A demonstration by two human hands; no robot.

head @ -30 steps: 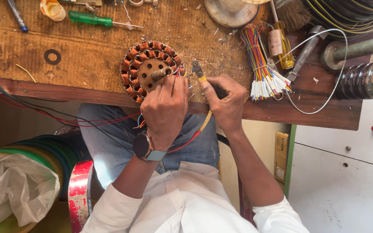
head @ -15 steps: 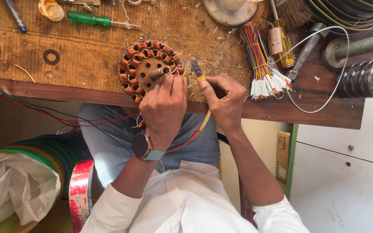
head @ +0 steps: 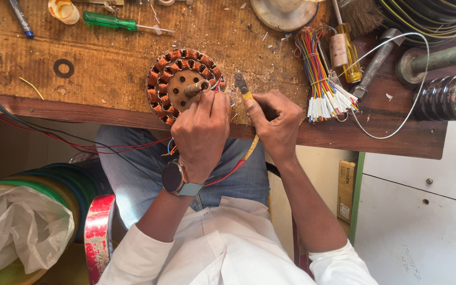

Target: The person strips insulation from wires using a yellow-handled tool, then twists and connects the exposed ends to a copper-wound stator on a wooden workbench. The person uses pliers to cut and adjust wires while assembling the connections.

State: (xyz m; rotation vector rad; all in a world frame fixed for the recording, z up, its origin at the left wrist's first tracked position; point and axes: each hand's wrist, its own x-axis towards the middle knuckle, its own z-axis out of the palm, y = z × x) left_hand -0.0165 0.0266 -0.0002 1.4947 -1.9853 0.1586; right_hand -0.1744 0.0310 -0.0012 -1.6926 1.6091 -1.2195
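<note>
A round stator [head: 172, 79] with copper windings and a central shaft lies on the wooden workbench [head: 106, 58] near its front edge. My left hand [head: 201, 132], wearing a wristwatch, rests against the stator's right side and pinches thin red and blue wires [head: 222, 177] there. My right hand [head: 275, 124] grips yellow-handled pliers [head: 243, 87], whose dark jaws point up beside the wires, just right of the stator.
A bundle of coloured wires [head: 320, 74] lies right of my right hand, with a hammer [head: 373, 63] and white wire loop beyond. A green screwdriver [head: 112, 22] and black washer [head: 63, 67] lie at the left. A bagged bin [head: 17, 237] stands below left.
Both hands stay at the stator's right edge. The pliers' jaws have shifted slightly closer to the wires pinched in my left hand.
</note>
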